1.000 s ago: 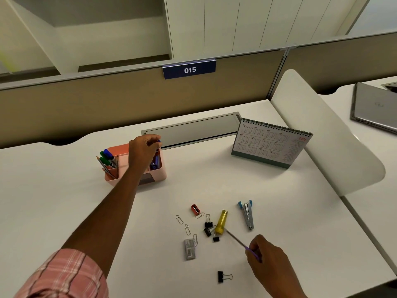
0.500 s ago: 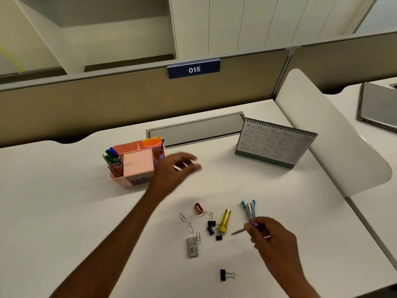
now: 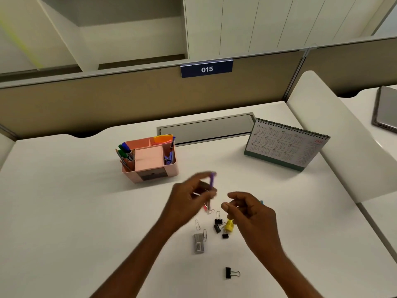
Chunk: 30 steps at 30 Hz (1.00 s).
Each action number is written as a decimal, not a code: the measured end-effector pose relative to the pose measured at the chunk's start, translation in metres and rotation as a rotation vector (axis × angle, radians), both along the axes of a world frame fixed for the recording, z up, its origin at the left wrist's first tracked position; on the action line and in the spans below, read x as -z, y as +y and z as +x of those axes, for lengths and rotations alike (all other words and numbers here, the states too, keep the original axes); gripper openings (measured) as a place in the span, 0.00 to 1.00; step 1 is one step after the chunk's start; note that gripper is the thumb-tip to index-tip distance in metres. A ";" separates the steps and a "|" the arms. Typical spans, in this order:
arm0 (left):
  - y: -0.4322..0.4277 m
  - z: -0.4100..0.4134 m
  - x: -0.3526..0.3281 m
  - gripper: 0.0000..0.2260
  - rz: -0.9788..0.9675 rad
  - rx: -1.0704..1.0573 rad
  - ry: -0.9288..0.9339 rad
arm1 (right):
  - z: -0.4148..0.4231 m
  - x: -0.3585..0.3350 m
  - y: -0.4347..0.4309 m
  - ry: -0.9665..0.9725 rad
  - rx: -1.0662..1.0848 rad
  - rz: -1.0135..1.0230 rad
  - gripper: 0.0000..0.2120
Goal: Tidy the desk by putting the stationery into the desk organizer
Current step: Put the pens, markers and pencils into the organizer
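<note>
A pink desk organizer (image 3: 173,168) stands at the back left of the desk, with markers and pens in its side slots. My left hand (image 3: 189,201) pinches a thin purple pen (image 3: 212,179), blurred by motion, in front of the organizer. My right hand (image 3: 249,214) hovers just beside it, fingers loosely curled and holding nothing. Under the hands lie a yellow item (image 3: 229,227), black binder clips (image 3: 218,221), paper clips (image 3: 197,224) and a grey staple box (image 3: 199,243). Another binder clip (image 3: 231,273) lies nearer me. My right hand hides the blue stapler.
A desk calendar (image 3: 283,145) stands at the back right. Behind the organizer a grey cable flap (image 3: 206,127) sits flush in the desk. A white divider (image 3: 335,136) bounds the right side, with a laptop (image 3: 386,108) on the neighbouring desk beyond it.
My left hand came back from the organizer toward the middle. The purple pen passed from my right hand to my left, and my right hand rose over the scattered items.
</note>
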<state>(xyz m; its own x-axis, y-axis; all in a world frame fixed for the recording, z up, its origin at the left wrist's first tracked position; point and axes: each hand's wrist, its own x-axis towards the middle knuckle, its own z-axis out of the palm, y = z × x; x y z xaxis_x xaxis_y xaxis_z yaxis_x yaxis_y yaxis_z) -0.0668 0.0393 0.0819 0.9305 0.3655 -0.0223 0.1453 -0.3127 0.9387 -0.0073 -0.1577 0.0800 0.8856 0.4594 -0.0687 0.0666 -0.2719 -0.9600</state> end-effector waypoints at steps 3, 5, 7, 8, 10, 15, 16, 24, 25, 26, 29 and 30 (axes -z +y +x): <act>0.044 0.012 -0.014 0.27 -0.006 -0.238 -0.100 | -0.010 0.020 -0.007 0.043 -0.035 -0.051 0.07; 0.079 0.024 -0.021 0.21 0.090 -0.447 -0.172 | -0.019 0.038 -0.018 0.045 -0.068 -0.136 0.06; 0.114 0.036 -0.024 0.14 0.172 -0.608 -0.245 | -0.028 0.056 -0.031 0.069 -0.105 -0.239 0.06; 0.129 0.043 -0.023 0.12 0.187 -0.651 -0.289 | -0.033 0.063 -0.038 0.095 -0.123 -0.279 0.06; 0.152 0.057 -0.019 0.10 0.164 -0.689 -0.365 | -0.042 0.074 -0.048 0.138 -0.144 -0.335 0.05; 0.178 0.084 0.002 0.10 0.266 -0.704 -0.302 | -0.048 0.086 -0.062 0.190 -0.134 -0.413 0.08; 0.178 0.086 0.008 0.10 0.312 -0.701 -0.264 | -0.047 0.087 -0.063 0.191 -0.131 -0.421 0.08; 0.181 0.090 0.057 0.11 0.463 -0.664 -0.009 | -0.033 0.081 -0.061 0.182 -0.151 -0.442 0.05; 0.182 0.090 0.060 0.12 0.466 -0.657 0.014 | -0.031 0.081 -0.061 0.171 -0.158 -0.440 0.05; 0.182 0.090 0.063 0.12 0.479 -0.653 0.035 | -0.030 0.081 -0.060 0.165 -0.162 -0.437 0.04; 0.180 0.090 0.068 0.14 0.513 -0.651 0.069 | -0.027 0.079 -0.058 0.162 -0.177 -0.432 0.03; 0.180 0.090 0.069 0.14 0.520 -0.650 0.079 | -0.026 0.079 -0.058 0.166 -0.183 -0.432 0.03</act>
